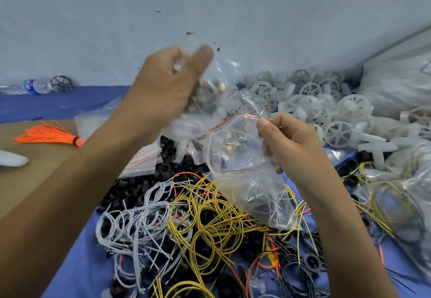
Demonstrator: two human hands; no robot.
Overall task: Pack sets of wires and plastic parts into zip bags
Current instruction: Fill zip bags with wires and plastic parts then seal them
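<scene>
My right hand (289,143) pinches the red-lined mouth of a clear zip bag (247,181) that hangs over the wire pile, with dark parts and wires at its bottom. My left hand (168,87), blurred and raised, grips a second clear bag (217,97) holding small metal and dark pieces, with a small white part between thumb and fingers. Below lie coiled yellow wires (210,223), grey-white wires (140,225), orange wires (265,262) and black plastic rings (172,160).
A heap of white plastic wheels (326,111) fills the right back. Filled bags (396,204) lie at the right. Spare zip bags (142,157), an orange wire bundle (49,135) on brown cardboard, and a water bottle (35,86) by the wall are at the left.
</scene>
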